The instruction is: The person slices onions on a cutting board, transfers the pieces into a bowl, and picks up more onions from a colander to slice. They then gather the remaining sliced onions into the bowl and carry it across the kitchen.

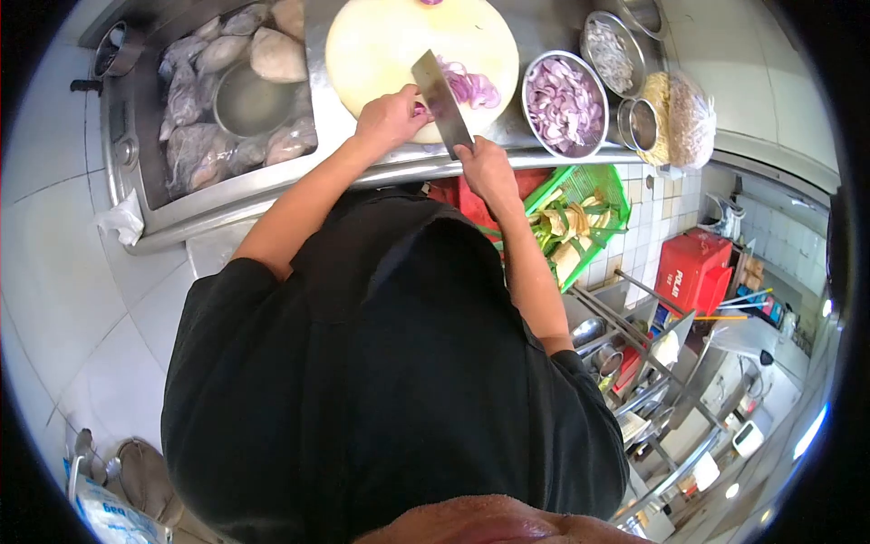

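Observation:
A cleaver (pixel 440 102) is gripped in my right hand (pixel 489 170), its broad blade standing over the round cutting board (pixel 376 45). On the left side of the blade, my left hand (pixel 391 119) has its fingers curled onto a piece of purple onion (pixel 419 110), mostly covered by the fingertips. Sliced purple onion (pixel 473 87) lies in a loose pile just right of the blade. Beside the board stands a metal bowl (pixel 604 116) full of onion slices (pixel 564 104). Another bit of onion (pixel 431 2) shows at the board's far edge.
To the left, a sink (pixel 149 204) holds bagged meat (pixel 195 150) and a round pot (pixel 249 100). A second bowl (pixel 639 77), a small metal cup (pixel 642 124) and plastic bags (pixel 691 122) stand at right. Below the counter sits a green crate (pixel 618 195) of vegetables.

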### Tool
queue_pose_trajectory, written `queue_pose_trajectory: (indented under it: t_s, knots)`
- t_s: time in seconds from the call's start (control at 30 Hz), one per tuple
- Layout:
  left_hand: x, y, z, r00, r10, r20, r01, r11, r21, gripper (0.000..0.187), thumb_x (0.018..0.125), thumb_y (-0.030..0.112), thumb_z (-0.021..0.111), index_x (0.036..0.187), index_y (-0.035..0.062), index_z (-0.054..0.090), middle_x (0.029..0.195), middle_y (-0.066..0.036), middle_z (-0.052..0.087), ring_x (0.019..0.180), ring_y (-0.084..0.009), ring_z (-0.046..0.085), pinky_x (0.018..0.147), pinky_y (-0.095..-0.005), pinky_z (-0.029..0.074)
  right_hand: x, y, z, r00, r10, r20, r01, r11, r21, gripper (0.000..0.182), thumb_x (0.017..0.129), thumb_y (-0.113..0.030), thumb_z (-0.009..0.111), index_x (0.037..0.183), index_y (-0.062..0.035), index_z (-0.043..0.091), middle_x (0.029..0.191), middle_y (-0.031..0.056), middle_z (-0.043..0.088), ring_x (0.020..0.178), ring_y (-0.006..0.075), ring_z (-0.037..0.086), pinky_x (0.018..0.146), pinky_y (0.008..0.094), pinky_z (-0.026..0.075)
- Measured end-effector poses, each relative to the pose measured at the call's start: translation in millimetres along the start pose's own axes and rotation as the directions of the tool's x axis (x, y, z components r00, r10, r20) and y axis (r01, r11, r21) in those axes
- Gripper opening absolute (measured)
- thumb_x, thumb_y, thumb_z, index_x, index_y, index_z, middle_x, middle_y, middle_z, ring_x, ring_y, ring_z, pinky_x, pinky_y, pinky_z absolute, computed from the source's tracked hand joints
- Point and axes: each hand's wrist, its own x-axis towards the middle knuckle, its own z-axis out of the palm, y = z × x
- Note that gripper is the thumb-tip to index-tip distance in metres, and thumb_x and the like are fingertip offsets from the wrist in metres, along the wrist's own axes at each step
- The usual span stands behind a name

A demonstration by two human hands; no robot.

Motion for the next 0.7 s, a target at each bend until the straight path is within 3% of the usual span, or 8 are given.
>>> queue_pose_trajectory:
  t_s: [0.1, 0.13, 0.2, 0.23, 0.43, 0.53, 0.63, 0.7]
  knots:
    - [-5, -12, -2, 0.988, 0.139, -0.066, -0.145, 0.984, -0.100, 0.031, 0.086, 0.015, 0.074, 0.116, 0.0063, 0.069, 0.101, -0.015, 0.072, 0.101, -0.0329, 0.069, 0.084, -0.0414, 0.054, -6, -3, 2, 1.000, 0.011, -0.011, -0.011, 1.000, 0.001, 0.039, 0.099, -0.036, 0.060, 0.106, 0.0026, 0.068, 0.102, 0.0314, 0.071, 0.100, 0.0502, 0.068, 0.091, 0.0574, 0.053]
    - [-1, -25, 1, 0.935, 0.322, -0.151, -0.335, 0.939, -0.073, 0.030, 0.086, 0.012, 0.074, 0.115, 0.0056, 0.069, 0.101, -0.014, 0.071, 0.100, -0.0334, 0.069, 0.084, -0.0420, 0.055, -9, -5, 2, 1.000, 0.022, -0.015, -0.022, 1.000, -0.004, 0.039, 0.099, -0.035, 0.060, 0.105, 0.0027, 0.067, 0.101, 0.0317, 0.071, 0.099, 0.0503, 0.068, 0.091, 0.0574, 0.053]
    - [7, -46, 9, 0.715, 0.631, -0.303, -0.656, 0.754, 0.023, 0.028, 0.086, 0.008, 0.073, 0.113, 0.0042, 0.069, 0.102, -0.013, 0.071, 0.096, -0.0344, 0.069, 0.084, -0.0430, 0.056, -13, -12, 1, 0.999, 0.033, -0.018, -0.034, 0.999, -0.011, 0.039, 0.099, -0.035, 0.061, 0.105, 0.0030, 0.067, 0.099, 0.0323, 0.071, 0.098, 0.0506, 0.068, 0.090, 0.0576, 0.053]
    - [8, -49, 10, 0.700, 0.659, -0.276, -0.676, 0.736, 0.041, 0.023, 0.085, 0.002, 0.071, 0.108, 0.0019, 0.069, 0.103, -0.013, 0.070, 0.097, -0.0337, 0.068, 0.086, -0.0426, 0.056, -13, -11, 5, 0.999, 0.020, -0.036, -0.020, 1.000, -0.004, 0.037, 0.099, -0.034, 0.060, 0.105, 0.0026, 0.067, 0.096, 0.0325, 0.071, 0.096, 0.0506, 0.069, 0.089, 0.0578, 0.053]
    - [20, -51, 14, 0.690, 0.703, -0.171, -0.716, 0.698, -0.016, 0.013, 0.084, 0.002, 0.072, 0.097, -0.0001, 0.069, 0.103, -0.013, 0.068, 0.100, -0.0311, 0.066, 0.088, -0.0411, 0.054, -17, -26, 3, 0.998, 0.034, -0.050, -0.037, 0.998, -0.052, 0.033, 0.100, -0.031, 0.060, 0.102, 0.0014, 0.068, 0.092, 0.0311, 0.072, 0.092, 0.0497, 0.070, 0.086, 0.0578, 0.054]
    - [26, -47, 15, 0.564, 0.787, -0.252, -0.793, 0.601, 0.102, 0.012, 0.084, 0.006, 0.073, 0.094, 0.0025, 0.068, 0.095, -0.011, 0.066, 0.090, -0.0306, 0.064, 0.082, -0.0414, 0.053, -24, -32, -9, 0.998, 0.016, -0.056, -0.021, 0.995, -0.098, 0.031, 0.100, -0.029, 0.060, 0.102, 0.0007, 0.068, 0.091, 0.0304, 0.072, 0.090, 0.0480, 0.071, 0.083, 0.0570, 0.055]
    - [25, -44, 17, 0.567, 0.775, -0.279, -0.779, 0.614, 0.124, 0.012, 0.084, 0.007, 0.074, 0.094, 0.0033, 0.068, 0.094, -0.010, 0.065, 0.090, -0.0300, 0.063, 0.081, -0.0413, 0.050, -22, -26, 4, 0.996, -0.007, -0.089, -0.003, 0.994, -0.109, 0.029, 0.100, -0.028, 0.061, 0.101, -0.0002, 0.068, 0.087, 0.0289, 0.072, 0.087, 0.0471, 0.072, 0.080, 0.0564, 0.057]
    - [23, -47, 18, 0.629, 0.748, -0.210, -0.743, 0.658, 0.118, 0.015, 0.082, 0.005, 0.075, 0.096, 0.0020, 0.068, 0.099, -0.012, 0.067, 0.094, -0.0315, 0.063, 0.084, -0.0417, 0.050, -18, -22, 4, 0.996, -0.031, -0.083, 0.020, 0.992, -0.127, 0.028, 0.099, -0.027, 0.061, 0.101, -0.0001, 0.068, 0.085, 0.0282, 0.072, 0.084, 0.0471, 0.072, 0.079, 0.0561, 0.057]
